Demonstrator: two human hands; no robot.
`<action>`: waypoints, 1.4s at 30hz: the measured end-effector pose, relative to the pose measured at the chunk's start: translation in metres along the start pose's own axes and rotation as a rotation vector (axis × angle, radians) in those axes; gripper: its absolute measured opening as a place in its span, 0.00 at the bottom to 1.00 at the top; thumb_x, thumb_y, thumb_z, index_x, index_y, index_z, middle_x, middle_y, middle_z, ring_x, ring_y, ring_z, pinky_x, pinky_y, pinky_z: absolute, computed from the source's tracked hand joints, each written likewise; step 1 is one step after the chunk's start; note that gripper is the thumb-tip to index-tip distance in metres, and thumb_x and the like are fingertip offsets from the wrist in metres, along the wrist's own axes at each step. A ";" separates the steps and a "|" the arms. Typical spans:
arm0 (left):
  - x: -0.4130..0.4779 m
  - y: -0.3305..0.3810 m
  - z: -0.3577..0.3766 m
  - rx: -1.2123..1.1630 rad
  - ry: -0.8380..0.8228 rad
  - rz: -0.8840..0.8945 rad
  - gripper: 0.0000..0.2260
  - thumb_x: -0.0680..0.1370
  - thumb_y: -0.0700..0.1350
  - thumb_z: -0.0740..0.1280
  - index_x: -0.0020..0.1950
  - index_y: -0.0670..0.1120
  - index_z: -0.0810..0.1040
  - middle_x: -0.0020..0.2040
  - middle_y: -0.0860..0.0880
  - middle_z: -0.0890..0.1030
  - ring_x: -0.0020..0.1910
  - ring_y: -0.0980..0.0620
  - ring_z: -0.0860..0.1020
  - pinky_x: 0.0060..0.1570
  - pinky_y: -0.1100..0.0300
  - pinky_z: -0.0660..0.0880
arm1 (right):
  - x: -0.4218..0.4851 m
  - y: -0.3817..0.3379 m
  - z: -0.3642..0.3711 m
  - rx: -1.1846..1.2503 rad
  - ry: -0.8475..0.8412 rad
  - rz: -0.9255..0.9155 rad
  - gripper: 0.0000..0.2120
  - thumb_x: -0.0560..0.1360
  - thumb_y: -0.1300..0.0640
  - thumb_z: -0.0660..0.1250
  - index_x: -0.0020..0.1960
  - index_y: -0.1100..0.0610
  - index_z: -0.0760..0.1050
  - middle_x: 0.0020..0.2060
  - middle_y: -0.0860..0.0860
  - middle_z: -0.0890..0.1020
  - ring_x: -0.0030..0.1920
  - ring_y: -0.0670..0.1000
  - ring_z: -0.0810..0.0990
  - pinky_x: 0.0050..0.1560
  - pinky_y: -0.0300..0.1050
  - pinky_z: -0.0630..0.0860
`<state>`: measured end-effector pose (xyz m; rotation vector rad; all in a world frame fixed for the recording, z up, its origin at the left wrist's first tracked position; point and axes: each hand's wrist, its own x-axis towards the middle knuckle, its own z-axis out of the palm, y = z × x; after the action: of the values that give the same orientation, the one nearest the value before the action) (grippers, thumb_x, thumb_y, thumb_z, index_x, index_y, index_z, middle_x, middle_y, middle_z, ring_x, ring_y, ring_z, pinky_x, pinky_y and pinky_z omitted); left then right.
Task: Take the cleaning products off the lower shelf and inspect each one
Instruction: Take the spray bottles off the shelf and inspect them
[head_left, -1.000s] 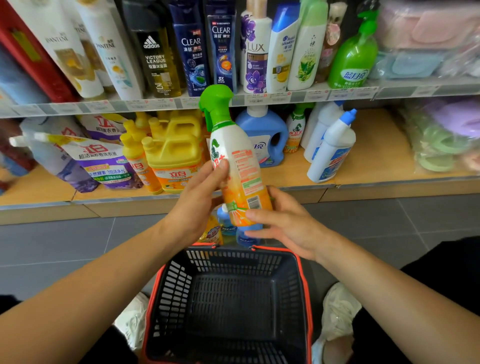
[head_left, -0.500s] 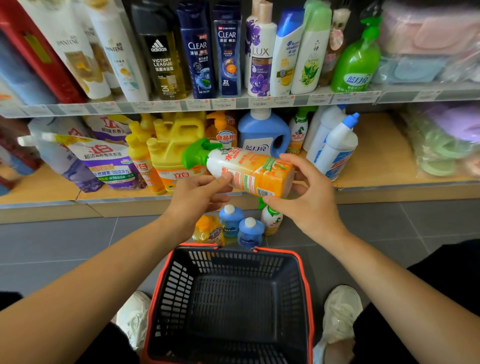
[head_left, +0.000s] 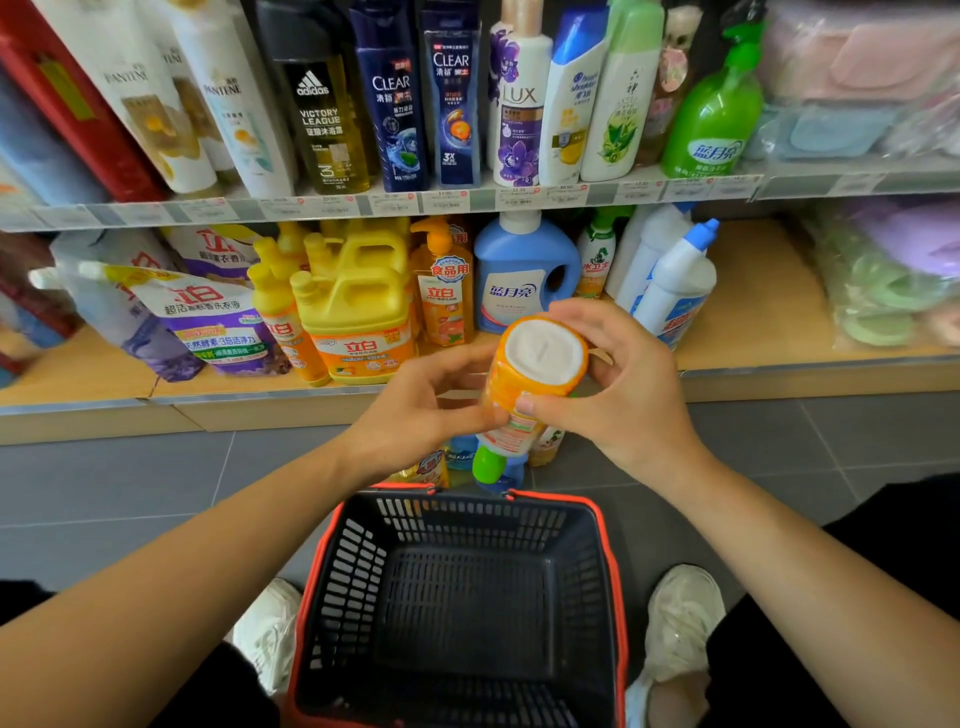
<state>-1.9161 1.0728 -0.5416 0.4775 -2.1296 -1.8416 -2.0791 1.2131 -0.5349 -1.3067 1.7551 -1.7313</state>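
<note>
Head view, from the left: pouches (head_left: 208, 322) and a yellow jug (head_left: 358, 312) stand on the lower shelf (head_left: 753, 291), not yet taken down. In front of them my left hand (head_left: 415, 410) has its fingers curled against the side of the spray bottle (head_left: 524, 384), steadying it lightly. The bottle is in the air between my hands, turned upside down, with its white base facing me and its green trigger head pointing down over the small bottles (head_left: 457, 457) on the floor, just past the basket (head_left: 358, 566). My right hand (head_left: 623, 395) does most of the holding, thumb on the label and fingers wrapped round the far side near the base. I think the main risk is the smooth bottle slipping through this loose two-handed hold. It would land head first on those floor bottles and knock them over. Held inverted, the trigger could also drip. To the right the white bottle (head_left: 675, 291) waits on the shelf.
</note>
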 end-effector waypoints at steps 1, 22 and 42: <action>0.000 0.001 0.001 -0.014 0.002 0.014 0.25 0.75 0.35 0.73 0.71 0.45 0.75 0.61 0.50 0.84 0.62 0.50 0.81 0.60 0.58 0.78 | 0.001 0.002 0.000 0.029 0.011 0.022 0.36 0.58 0.52 0.84 0.64 0.49 0.75 0.59 0.45 0.82 0.61 0.47 0.81 0.55 0.39 0.79; 0.004 0.003 0.007 -0.156 0.240 -0.272 0.21 0.70 0.55 0.73 0.45 0.36 0.85 0.41 0.42 0.86 0.38 0.48 0.84 0.34 0.60 0.80 | -0.016 0.006 0.016 -0.119 -0.218 0.076 0.35 0.59 0.47 0.83 0.64 0.40 0.77 0.55 0.40 0.83 0.57 0.43 0.81 0.57 0.37 0.77; -0.004 0.005 0.006 0.040 0.140 -0.178 0.09 0.74 0.44 0.75 0.54 0.45 0.85 0.46 0.48 0.87 0.44 0.53 0.84 0.43 0.62 0.80 | -0.014 0.005 0.014 -0.176 -0.222 0.116 0.35 0.57 0.45 0.83 0.62 0.43 0.78 0.52 0.41 0.84 0.54 0.45 0.82 0.56 0.46 0.81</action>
<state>-1.9150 1.0803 -0.5374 0.8049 -2.0925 -1.7993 -2.0627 1.2149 -0.5469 -1.3786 1.8453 -1.3400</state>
